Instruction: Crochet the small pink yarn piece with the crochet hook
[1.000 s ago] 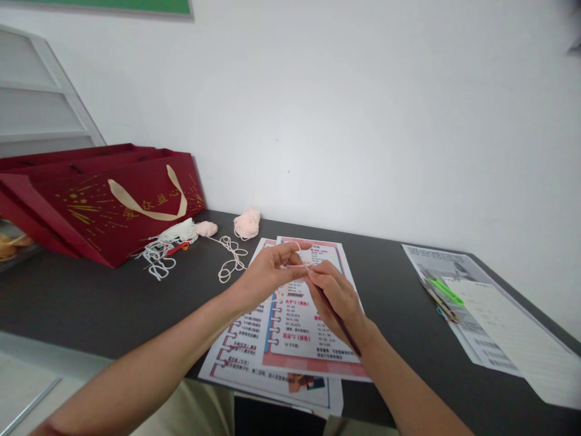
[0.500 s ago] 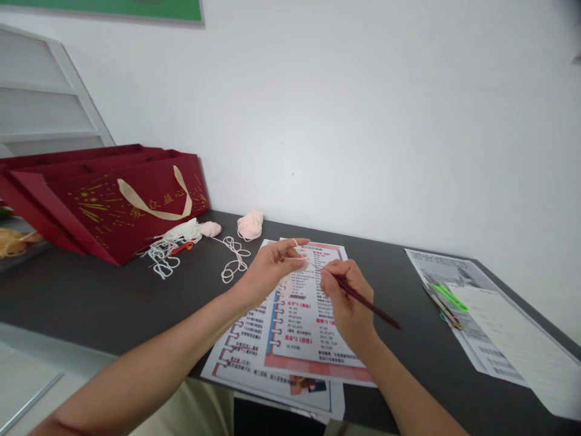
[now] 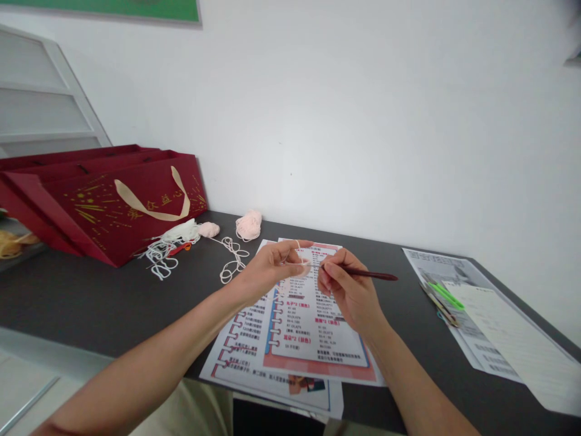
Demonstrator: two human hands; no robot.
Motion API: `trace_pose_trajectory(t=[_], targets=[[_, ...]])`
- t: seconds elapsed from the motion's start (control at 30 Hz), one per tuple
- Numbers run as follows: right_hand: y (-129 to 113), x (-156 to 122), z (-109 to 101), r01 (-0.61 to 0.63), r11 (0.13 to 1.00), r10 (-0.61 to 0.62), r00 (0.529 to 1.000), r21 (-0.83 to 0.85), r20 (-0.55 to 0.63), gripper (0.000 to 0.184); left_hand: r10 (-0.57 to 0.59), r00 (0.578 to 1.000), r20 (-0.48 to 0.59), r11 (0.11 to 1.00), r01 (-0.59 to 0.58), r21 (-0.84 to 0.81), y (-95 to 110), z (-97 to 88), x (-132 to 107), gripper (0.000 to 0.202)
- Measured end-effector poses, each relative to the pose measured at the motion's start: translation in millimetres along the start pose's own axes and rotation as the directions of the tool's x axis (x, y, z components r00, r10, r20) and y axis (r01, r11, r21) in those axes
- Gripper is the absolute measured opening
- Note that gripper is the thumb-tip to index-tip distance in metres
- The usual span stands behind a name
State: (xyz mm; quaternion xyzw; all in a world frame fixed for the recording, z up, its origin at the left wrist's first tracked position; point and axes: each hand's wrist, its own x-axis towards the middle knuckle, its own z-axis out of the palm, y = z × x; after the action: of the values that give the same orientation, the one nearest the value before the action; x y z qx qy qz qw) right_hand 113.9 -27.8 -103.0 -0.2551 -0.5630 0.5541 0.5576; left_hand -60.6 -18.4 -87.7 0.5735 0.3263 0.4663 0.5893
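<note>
My right hand is closed round the dark red handle of a crochet hook, whose thin metal shaft points left. Facing it, my left hand pinches a small pale crochet piece, and a strand of pale yarn crosses its raised index finger. The hook's tip meets the piece at my left fingertips; the exact stitch is too small to make out. Below both hands lie printed pattern sheets. Loose yarn lies in loops on the table left of my left hand.
Pale pink yarn balls and a white yarn tangle lie near a red gift bag at the left. On the right, papers carry a green tool and scissors. A white wall bounds the dark table.
The crochet hook has turned from sloping down to the right to nearly level. My right hand has rolled with it, and the pale piece shows more clearly at my left fingertips.
</note>
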Motion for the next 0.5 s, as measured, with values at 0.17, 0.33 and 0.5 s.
trace_pose_trajectory(t=[0.17, 0.33, 0.5], targets=[[17, -12, 5, 0.422, 0.676, -0.411, 0.896, -0.605, 0.166, 0.01, -0.056, 0.998, -0.002, 0.988, 0.055, -0.147, -5, 10.0, -2, 0.041], [25, -18, 2, 0.606, 0.301, -0.552, 0.74, -0.736, 0.384, 0.028, -0.201, 0.978, 0.048, 0.916, 0.205, -0.344, -3, 12.5, -3, 0.035], [14, -10, 0, 0.399, 0.768, -0.397, 0.91, -0.5, 0.118, 0.01, -0.264, 0.955, 0.133, 0.876, 0.295, -0.383, 0, -0.7, 1, 0.039]])
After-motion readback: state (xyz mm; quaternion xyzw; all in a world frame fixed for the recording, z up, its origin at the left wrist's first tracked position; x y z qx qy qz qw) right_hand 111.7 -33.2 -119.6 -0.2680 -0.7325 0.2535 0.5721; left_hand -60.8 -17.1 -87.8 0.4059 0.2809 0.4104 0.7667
